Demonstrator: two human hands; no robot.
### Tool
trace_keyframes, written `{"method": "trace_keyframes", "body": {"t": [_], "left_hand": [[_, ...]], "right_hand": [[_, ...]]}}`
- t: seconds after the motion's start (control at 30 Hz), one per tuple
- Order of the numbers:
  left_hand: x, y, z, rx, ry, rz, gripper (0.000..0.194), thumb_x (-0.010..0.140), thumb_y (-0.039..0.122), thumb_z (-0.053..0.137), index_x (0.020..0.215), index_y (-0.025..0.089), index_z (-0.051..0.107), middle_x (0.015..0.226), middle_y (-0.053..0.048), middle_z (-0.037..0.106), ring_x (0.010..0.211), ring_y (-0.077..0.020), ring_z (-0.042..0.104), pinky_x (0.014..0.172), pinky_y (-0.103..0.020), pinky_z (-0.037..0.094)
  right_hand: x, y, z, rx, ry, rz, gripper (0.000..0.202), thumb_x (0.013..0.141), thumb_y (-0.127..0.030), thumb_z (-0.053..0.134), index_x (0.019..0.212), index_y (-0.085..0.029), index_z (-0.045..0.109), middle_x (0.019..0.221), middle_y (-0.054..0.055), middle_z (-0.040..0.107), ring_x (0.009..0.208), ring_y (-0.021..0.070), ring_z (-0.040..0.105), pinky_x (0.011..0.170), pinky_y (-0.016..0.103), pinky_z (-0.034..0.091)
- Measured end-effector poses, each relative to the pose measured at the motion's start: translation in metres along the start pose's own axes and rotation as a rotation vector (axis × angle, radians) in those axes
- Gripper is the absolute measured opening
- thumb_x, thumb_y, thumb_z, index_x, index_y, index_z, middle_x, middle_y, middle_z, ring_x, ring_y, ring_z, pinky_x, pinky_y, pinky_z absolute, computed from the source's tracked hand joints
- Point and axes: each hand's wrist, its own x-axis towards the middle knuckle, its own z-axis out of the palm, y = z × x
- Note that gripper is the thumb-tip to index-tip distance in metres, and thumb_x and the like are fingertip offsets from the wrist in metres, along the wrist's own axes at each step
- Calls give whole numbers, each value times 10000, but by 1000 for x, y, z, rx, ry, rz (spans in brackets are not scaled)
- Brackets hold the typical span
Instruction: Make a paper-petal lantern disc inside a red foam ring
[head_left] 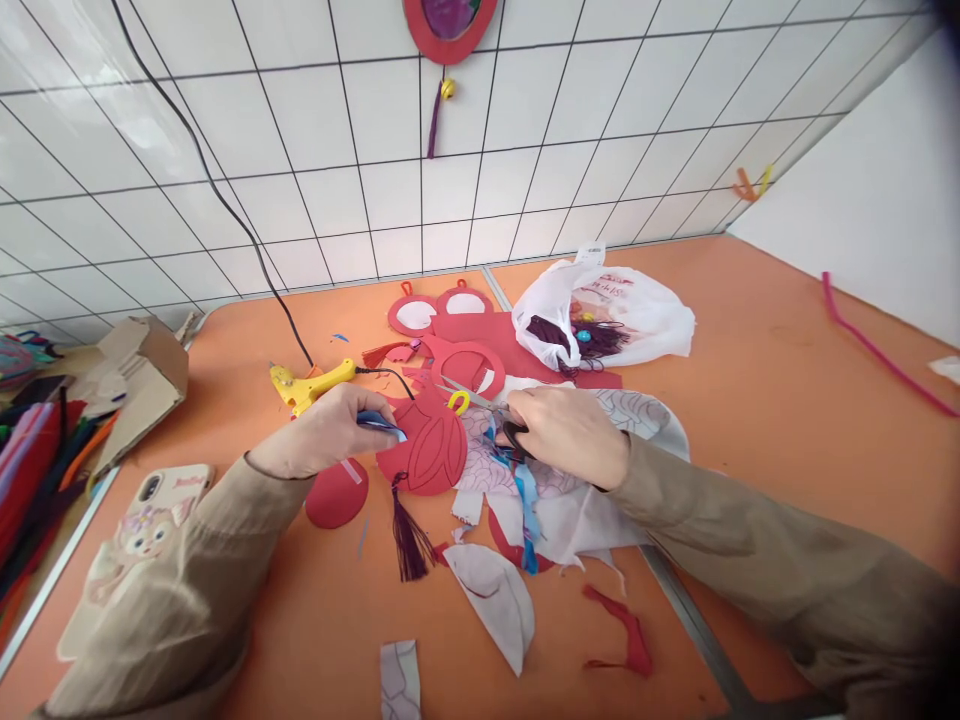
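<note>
My left hand (pixel 334 425) pinches a small folded blue piece (pixel 381 426), perhaps cloth, over the edge of a red felt shape (pixel 431 440). That shape has petal outlines, a yellow loop at its top and a dark purple tassel (pixel 409 530) hanging below. In my right hand (pixel 562 430) is a pair of scissors (pixel 516 435) with black handles, its blades pointing left and slightly apart. Under the right hand lie white fabric with line drawings (pixel 645 410) and crumpled blue strips (pixel 528 505). Near the left wrist rests a red disc (pixel 337 492).
A yellow glue gun (pixel 307 387) with a black cable lies behind my left hand. Further back are red ring shapes (pixel 465 303) and a white plastic bag (pixel 652 320) with purple tassels. A phone (pixel 176 485) and cardboard box (pixel 142 375) sit left. Scraps (pixel 491 600) lie in front.
</note>
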Motion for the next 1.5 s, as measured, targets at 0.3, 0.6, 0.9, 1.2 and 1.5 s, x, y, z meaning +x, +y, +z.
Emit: {"method": "trace_keyframes", "body": {"t": [0.3, 0.6, 0.9, 1.2, 1.5], "left_hand": [[-10, 10, -5, -61, 313, 14, 133, 655, 302, 747, 653, 175, 705, 1157, -122, 738, 984, -282, 695, 770, -365, 547], [-18, 24, 43, -674, 29, 246, 94, 685, 218, 844, 706, 186, 759, 1186, -116, 732, 1168, -299, 640, 973, -411, 510], [-20, 24, 52, -823, -66, 248, 178, 684, 275, 854, 678, 157, 721, 882, -73, 733, 750, -182, 686, 754, -338, 566], [-25, 26, 49, -807, -84, 343, 53, 757, 185, 803, 726, 194, 760, 946, -49, 743, 772, -157, 698, 743, -301, 562], [-24, 21, 40, -694, -8, 419, 93, 730, 258, 831, 697, 201, 765, 833, -62, 762, 780, -192, 691, 731, -337, 567]], "right_hand": [[-1, -1, -4, 240, 35, 69, 425, 776, -356, 730, 619, -209, 363, 611, -14, 535, 580, 140, 466, 543, 280, 202], [-22, -32, -21, 701, 16, -155, 439, 737, -401, 770, 618, -206, 396, 551, -58, 473, 515, 85, 333, 506, 239, 279], [-15, -30, -21, 1130, -445, -274, 479, 678, -526, 815, 726, -187, 480, 760, 45, 689, 633, 147, 622, 572, 269, 459], [-7, -26, -14, 1085, -356, -417, 523, 729, -621, 731, 703, -213, 404, 731, 21, 649, 606, 124, 541, 570, 262, 418], [-12, -32, -6, 722, 117, -611, 261, 800, -277, 637, 708, -221, 400, 693, -4, 538, 665, 140, 466, 617, 267, 370]]}}
